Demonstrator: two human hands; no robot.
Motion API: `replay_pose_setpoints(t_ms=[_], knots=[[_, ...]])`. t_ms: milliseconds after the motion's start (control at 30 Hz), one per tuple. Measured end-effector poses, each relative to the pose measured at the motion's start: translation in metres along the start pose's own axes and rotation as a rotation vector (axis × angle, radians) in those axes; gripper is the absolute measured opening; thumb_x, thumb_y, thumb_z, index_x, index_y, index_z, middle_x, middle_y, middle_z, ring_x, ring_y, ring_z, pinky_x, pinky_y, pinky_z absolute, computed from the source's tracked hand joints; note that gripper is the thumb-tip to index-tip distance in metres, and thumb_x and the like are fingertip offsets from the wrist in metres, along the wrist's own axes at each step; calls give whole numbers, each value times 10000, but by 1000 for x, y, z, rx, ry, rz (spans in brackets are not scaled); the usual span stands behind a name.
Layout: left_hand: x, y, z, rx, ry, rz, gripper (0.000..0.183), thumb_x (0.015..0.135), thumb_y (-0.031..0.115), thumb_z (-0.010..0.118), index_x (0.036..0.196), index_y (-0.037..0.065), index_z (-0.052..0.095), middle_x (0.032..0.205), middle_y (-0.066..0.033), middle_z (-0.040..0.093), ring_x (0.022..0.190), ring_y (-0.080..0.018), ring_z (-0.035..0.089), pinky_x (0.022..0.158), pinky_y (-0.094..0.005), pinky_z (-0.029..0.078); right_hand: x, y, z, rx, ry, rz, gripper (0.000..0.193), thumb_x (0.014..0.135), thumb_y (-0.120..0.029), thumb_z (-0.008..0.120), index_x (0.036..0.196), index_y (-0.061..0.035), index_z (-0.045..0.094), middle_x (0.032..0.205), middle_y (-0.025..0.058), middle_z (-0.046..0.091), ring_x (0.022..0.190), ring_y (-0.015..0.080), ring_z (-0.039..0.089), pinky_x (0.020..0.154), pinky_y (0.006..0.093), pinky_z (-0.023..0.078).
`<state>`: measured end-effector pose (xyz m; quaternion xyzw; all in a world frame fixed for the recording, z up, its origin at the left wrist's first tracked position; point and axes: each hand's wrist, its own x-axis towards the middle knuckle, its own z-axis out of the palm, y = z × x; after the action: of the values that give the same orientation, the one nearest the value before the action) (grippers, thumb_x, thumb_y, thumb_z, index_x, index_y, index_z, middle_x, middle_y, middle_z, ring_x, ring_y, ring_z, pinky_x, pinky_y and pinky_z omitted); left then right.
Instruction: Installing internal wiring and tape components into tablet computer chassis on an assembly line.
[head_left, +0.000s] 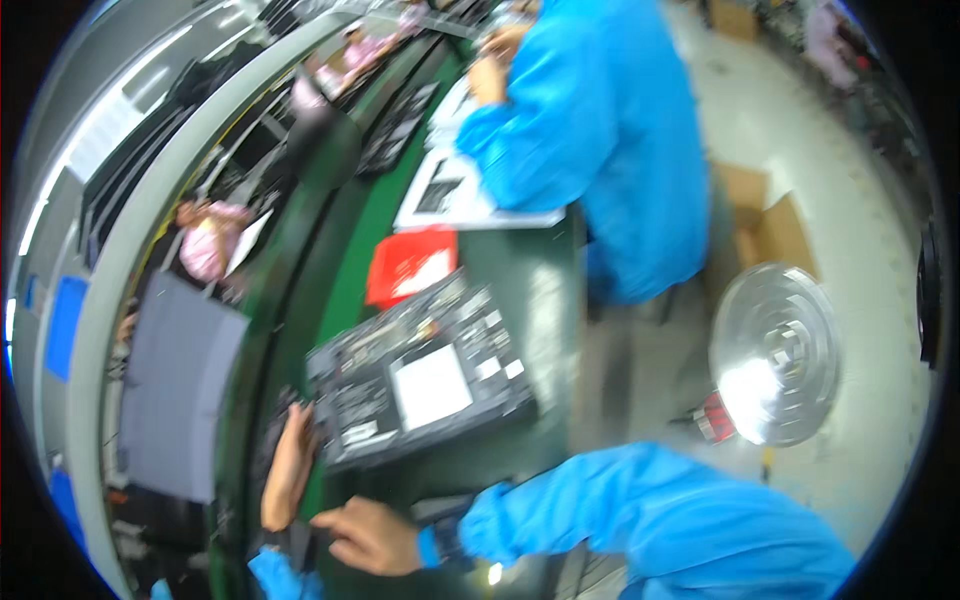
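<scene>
listing what we see: one black electronics chassis [355,402], flat on the green bench [510,262], presumably for steady support; our left hand [289,462] near its left edge, opening and grip too blurred to tell; our right hand [372,537] half-curled, forefinger extended, seemingly empty.

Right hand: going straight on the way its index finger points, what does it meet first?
Likely the left hand, at its wrist end, just left of the right hand, though depth is unclear.

right sleeve [650,505]: bright blue | device [375,390]: black, white patch [432,387] | bin [412,265]: red | bench [545,320]: green
</scene>
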<state>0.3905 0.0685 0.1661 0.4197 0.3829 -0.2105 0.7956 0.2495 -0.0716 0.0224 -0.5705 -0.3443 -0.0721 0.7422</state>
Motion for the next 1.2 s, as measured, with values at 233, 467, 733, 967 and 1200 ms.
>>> replay_pose_setpoints(t_ms=[233,467,733,967,1200], knots=[[16,-63,-19,556,-115,451,536,1106,429,486,1407,-1,590,1290,-135,716,1131,-224,704,985,-423,550,4,-18,5,81,113,-110,359,974,-261,646,1242,-26,600,948,157,608,873,351,599,778,454,465],[4,-53,-23,496,-104,608,331,976,252,698,1229,39,690,1136,-92,756,1001,-198,726,869,-351,581,-15,-14,18,186,-9,99,449,1005,-194,631,1409,-35,514,989,181,597,916,359,621,857,453,495],[-41,-58,23,518,-135,575,434,980,344,658,1202,-28,674,1004,-86,735,813,-189,703,733,-354,589,-15,-10,15,119,63,52,433,972,-140,653,1352,40,549,996,192,637,885,326,635,814,418,521],[-64,-67,-53,262,-14,768,430,946,346,699,1145,-34,669,931,-91,721,736,-168,697,701,-332,612,-16,-23,5,104,-18,11,388,991,-144,653,1319,32,543,844,124,602,766,261,589,708,382,485],[-174,-112,-125,-82,228,955,419,944,323,711,1216,6,675,1087,-134,758,883,-243,755,822,-364,640,-25,-41,-6,13,-333,-448,386,858,-111,687,1230,-17,646,842,103,643,720,296,589,699,408,495]])
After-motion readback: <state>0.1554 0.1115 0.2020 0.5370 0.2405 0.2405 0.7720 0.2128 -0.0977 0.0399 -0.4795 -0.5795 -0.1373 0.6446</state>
